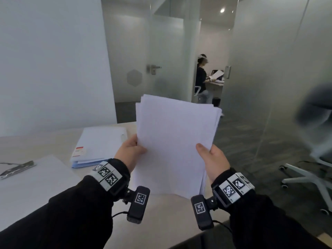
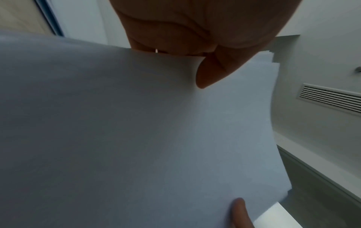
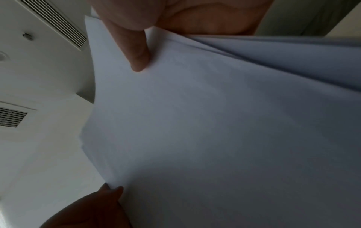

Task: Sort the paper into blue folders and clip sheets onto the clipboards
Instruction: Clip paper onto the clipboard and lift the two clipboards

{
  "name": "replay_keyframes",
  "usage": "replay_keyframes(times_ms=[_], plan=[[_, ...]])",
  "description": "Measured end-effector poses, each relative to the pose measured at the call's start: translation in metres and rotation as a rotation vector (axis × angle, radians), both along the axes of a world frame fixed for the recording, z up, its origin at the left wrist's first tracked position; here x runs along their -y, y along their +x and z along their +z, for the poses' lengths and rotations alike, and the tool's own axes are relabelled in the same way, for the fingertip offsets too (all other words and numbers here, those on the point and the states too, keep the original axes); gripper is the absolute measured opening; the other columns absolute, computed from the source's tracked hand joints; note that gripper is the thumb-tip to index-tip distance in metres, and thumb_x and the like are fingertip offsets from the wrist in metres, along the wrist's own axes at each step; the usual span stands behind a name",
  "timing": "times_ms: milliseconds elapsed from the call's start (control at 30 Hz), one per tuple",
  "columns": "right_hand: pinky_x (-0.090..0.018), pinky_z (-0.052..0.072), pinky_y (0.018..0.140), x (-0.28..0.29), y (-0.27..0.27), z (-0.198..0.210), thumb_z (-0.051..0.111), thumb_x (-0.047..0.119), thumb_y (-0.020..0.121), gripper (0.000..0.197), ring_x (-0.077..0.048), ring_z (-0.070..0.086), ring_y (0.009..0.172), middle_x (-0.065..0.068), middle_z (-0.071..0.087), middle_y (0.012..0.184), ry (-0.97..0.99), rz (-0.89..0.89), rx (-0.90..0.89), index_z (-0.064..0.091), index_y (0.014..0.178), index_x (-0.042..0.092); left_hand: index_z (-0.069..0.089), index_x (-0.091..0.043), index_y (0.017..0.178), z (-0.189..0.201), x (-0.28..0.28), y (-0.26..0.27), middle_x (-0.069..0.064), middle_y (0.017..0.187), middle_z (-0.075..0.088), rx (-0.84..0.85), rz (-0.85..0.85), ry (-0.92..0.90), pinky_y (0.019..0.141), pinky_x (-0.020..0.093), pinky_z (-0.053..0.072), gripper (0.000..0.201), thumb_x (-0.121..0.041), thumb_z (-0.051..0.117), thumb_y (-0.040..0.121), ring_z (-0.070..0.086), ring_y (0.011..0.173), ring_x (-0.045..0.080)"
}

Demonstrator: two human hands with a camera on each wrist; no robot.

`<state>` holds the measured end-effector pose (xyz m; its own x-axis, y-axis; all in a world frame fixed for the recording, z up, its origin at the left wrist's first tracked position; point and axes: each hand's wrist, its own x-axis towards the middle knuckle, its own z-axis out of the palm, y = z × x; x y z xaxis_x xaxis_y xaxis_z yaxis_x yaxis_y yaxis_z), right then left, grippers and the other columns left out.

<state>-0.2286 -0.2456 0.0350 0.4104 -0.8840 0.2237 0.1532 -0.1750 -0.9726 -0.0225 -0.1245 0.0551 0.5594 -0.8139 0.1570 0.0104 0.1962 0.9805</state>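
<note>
The left hand [image 1: 129,152] grips the left edge of a stack of white paper [image 1: 177,142], its thumb laid over the front sheet and the other fingers hidden behind; the left wrist view shows that thumb [image 2: 210,72] pressed flat on the top page. The right hand [image 1: 212,161] holds the opposite edge the same way — thumb [image 3: 136,50] on the front, fingers curled out of sight behind the sheets. Between the two hands the stack stands nearly upright above the near edge of the table [image 1: 161,209], its top edges slightly fanned and uneven. Both wrists carry black bands with square printed markers, and dark sleeves cover the forearms. On the table to the left lies a blue folder [image 1: 98,146] with paper on top and a red-and-white label near its lower corner; nearer the left edge rests a clipboard [image 1: 36,178] with a white sheet under its metal clip [image 1: 17,168]. Beyond the table — frosted glass walls, a door handle [image 1: 153,68], and another person [image 1: 202,78] standing at a desk in the next room. A white office chair [image 1: 309,169] sits at the right
</note>
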Motion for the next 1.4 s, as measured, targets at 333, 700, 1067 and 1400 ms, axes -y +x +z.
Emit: replay_keyframes(times_ms=[333, 700, 1067, 1400], plan=[[-0.046, 0.055, 0.09, -0.002, 0.0, -0.015, 0.065, 0.02, 0.089, 0.018, -0.024, 0.073, 0.095, -0.004, 0.077, 0.101, 0.108, 0.002, 0.044, 0.071, 0.106, 0.017, 0.064, -0.011, 0.114, -0.031, 0.008, -0.009, 0.012, 0.108, 0.072, -0.07, 0.021, 0.049, 0.089, 0.041, 0.052, 0.047, -0.014, 0.064, 0.068, 0.067, 0.097, 0.031], [-0.03, 0.055, 0.081, -0.018, 0.02, -0.02, 0.058, 0.013, 0.092, 0.018, -0.016, 0.071, 0.092, 0.003, 0.076, 0.093, 0.053, 0.169, -0.251, 0.072, 0.101, 0.018, 0.068, -0.01, 0.097, -0.04, -0.022, 0.021, 0.012, 0.093, 0.073, -0.08, 0.111, 0.132, 0.084, 0.043, 0.054, 0.015, -0.002, 0.057, 0.09, 0.067, 0.084, 0.03], [-0.023, 0.049, 0.066, -0.071, 0.127, -0.032, 0.054, 0.011, 0.094, 0.018, -0.009, 0.069, 0.085, 0.012, 0.074, 0.09, 0.008, 0.423, -0.429, 0.068, 0.094, 0.024, 0.065, -0.007, 0.083, -0.044, -0.161, 0.143, 0.016, 0.093, 0.069, -0.002, 0.378, 0.508, 0.061, 0.018, 0.051, 0.012, -0.011, 0.057, 0.091, 0.063, 0.075, 0.018], [-0.03, 0.051, 0.072, -0.136, 0.219, -0.042, 0.054, 0.01, 0.094, 0.016, -0.023, 0.069, 0.087, -0.001, 0.073, 0.093, 0.029, 0.584, -0.496, 0.068, 0.099, 0.017, 0.067, -0.007, 0.087, -0.074, -0.274, 0.185, 0.01, 0.084, 0.07, -0.097, 0.56, 0.545, 0.066, 0.026, 0.045, 0.034, -0.028, 0.044, 0.099, 0.059, 0.066, 0.02]])
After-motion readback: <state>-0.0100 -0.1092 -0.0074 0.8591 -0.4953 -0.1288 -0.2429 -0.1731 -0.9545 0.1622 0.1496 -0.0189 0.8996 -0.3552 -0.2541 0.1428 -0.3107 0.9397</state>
